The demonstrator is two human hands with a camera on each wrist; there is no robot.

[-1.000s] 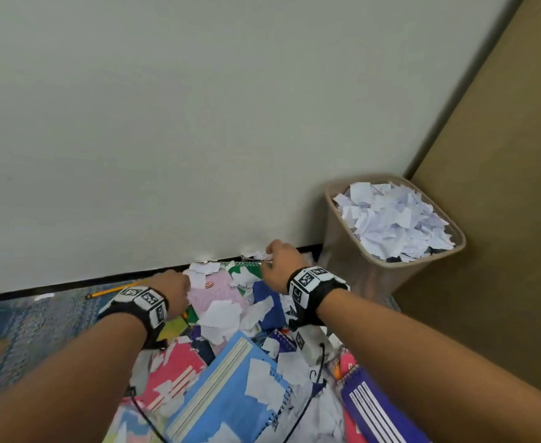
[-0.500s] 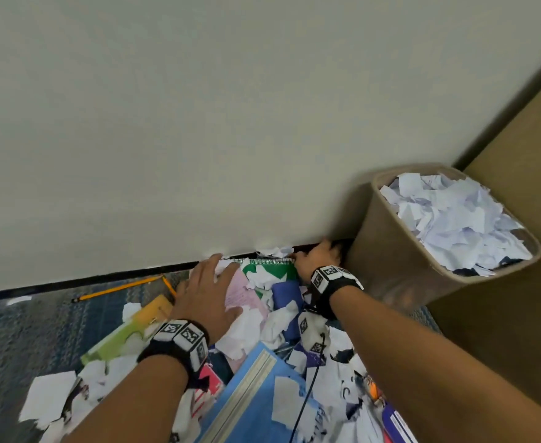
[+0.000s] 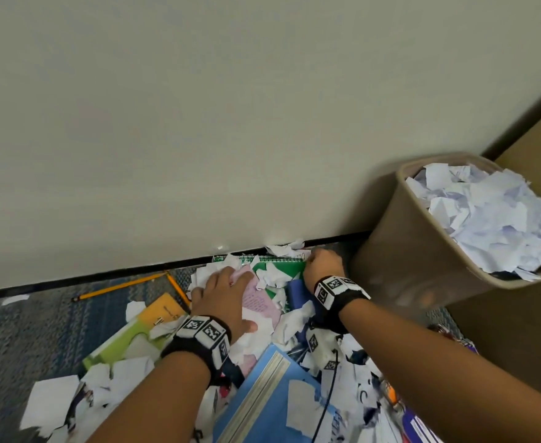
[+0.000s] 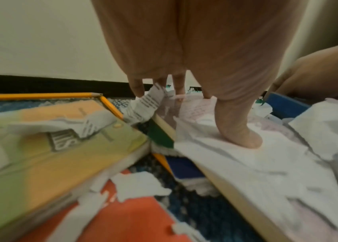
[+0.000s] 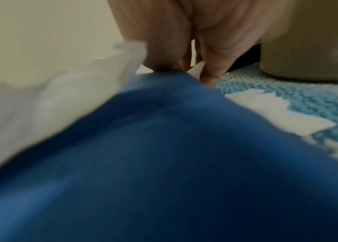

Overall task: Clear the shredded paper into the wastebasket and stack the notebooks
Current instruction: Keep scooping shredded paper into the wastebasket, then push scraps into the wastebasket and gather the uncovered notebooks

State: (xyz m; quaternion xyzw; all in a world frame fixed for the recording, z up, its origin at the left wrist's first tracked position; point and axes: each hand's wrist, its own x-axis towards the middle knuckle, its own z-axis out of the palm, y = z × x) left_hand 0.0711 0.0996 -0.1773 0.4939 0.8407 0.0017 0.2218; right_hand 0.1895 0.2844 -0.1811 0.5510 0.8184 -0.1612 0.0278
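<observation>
My left hand (image 3: 224,292) lies flat with straight fingers on torn white paper over a pink notebook (image 3: 259,302); in the left wrist view its thumb (image 4: 240,131) presses the paper. My right hand (image 3: 322,263) is curled by the wall, at the right corner of a green spiral notebook (image 3: 282,266). In the right wrist view its thumb and fingers (image 5: 211,73) pinch the far edge of a blue notebook (image 5: 163,147) beside a white scrap. Shredded paper (image 3: 288,321) covers the notebook pile. The tan wastebasket (image 3: 400,266) stands just right of my right hand, heaped with paper.
A yellow-green notebook (image 3: 125,337) lies left of the pile, and two pencils (image 3: 119,287) cross near the black baseboard. A light blue notebook (image 3: 262,394) sits nearest me. A red notebook (image 4: 132,221) shows under scraps. A brown panel (image 3: 534,314) closes the right side.
My left hand moved right from the pile's left edge and spread flat on the pink notebook. My right hand shifted right along the wall toward the wastebasket.
</observation>
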